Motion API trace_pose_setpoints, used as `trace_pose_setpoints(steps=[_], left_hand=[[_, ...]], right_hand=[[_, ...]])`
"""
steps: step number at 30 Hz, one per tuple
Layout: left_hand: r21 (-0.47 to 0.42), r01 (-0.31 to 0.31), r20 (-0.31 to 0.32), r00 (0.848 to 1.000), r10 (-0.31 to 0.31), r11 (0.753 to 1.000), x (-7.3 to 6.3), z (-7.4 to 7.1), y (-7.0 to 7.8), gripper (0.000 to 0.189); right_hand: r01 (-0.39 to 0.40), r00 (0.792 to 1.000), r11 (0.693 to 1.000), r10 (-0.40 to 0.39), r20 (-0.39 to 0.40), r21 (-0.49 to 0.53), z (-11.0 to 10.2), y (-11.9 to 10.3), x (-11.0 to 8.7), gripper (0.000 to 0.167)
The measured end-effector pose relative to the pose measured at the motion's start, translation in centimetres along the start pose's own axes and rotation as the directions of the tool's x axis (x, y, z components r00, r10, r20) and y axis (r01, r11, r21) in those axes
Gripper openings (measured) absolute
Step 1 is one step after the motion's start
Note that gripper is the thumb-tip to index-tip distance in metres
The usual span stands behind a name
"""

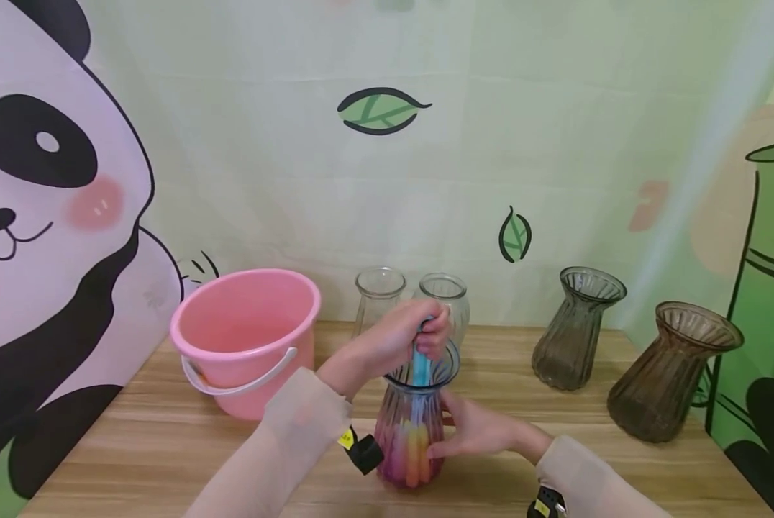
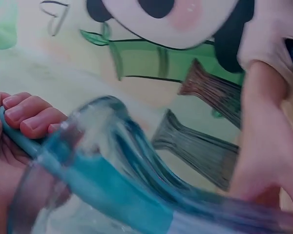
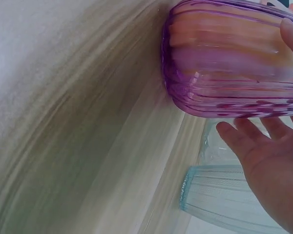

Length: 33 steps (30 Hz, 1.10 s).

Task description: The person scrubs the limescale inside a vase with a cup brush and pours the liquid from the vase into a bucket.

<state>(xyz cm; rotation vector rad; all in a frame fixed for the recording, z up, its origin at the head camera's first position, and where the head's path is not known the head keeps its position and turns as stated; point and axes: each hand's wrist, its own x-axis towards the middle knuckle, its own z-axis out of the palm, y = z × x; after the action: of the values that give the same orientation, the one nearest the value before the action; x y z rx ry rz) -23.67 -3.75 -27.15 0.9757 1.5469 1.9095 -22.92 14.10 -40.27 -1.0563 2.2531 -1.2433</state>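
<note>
A ribbed glass vase (image 1: 396,432), blue at the flared rim and purple at the base, stands upright on the wooden table. My left hand (image 1: 419,331) is just above its mouth and grips the blue handle of a bottle brush (image 1: 421,368). Through the glass, the brush's yellow and orange head shows near the bottom. Low on the vase's right side, my right hand (image 1: 474,429) holds the glass, thumb in front and fingers behind. In the right wrist view its fingers (image 3: 244,131) and thumb lie on opposite sides of the purple base.
To the left is a pink bucket (image 1: 251,360) with a white handle. Two clear vases (image 1: 380,284) stand behind the hands. A grey vase (image 1: 571,338) and a brown vase (image 1: 665,381) are at the right. A panda-printed cloth (image 1: 264,144) hangs behind the table.
</note>
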Motion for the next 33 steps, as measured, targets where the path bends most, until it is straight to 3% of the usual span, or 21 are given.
trace_pose_setpoints(steps=[6, 15, 19, 27, 33], left_hand=[[-0.006, -0.030, -0.030, 0.999, 0.030, 1.000, 0.1, -0.1, 1.7, 0.030], [0.047, -0.128, -0.115, 0.985, 0.133, 0.991, 0.5, 0.4, 8.0, 0.032], [0.046, -0.155, -0.117, 0.980, 0.159, 0.987, 0.4, 0.7, 9.3, 0.031], [0.023, -0.175, -0.099, 0.979, 0.177, 0.984, 0.2, 0.8, 8.5, 0.031], [-0.002, -0.091, -0.132, 0.987, 0.089, 0.996, 0.2, 0.7, 5.1, 0.031]], right_hand=[[-0.025, 0.999, 0.999, 0.026, -0.019, 0.044, 0.2, -0.1, 0.2, 0.072], [-0.078, 0.996, 0.997, 0.079, -0.041, 0.006, 0.2, -0.5, 0.2, 0.075], [-0.089, 0.995, 0.996, 0.090, -0.038, 0.013, 0.3, -0.6, 0.2, 0.076], [-0.079, 0.995, 0.997, 0.080, -0.054, 0.021, 0.6, -1.0, -0.1, 0.076], [-0.028, 0.997, 1.000, 0.029, -0.072, 0.007, 0.8, -0.7, 0.0, 0.072]])
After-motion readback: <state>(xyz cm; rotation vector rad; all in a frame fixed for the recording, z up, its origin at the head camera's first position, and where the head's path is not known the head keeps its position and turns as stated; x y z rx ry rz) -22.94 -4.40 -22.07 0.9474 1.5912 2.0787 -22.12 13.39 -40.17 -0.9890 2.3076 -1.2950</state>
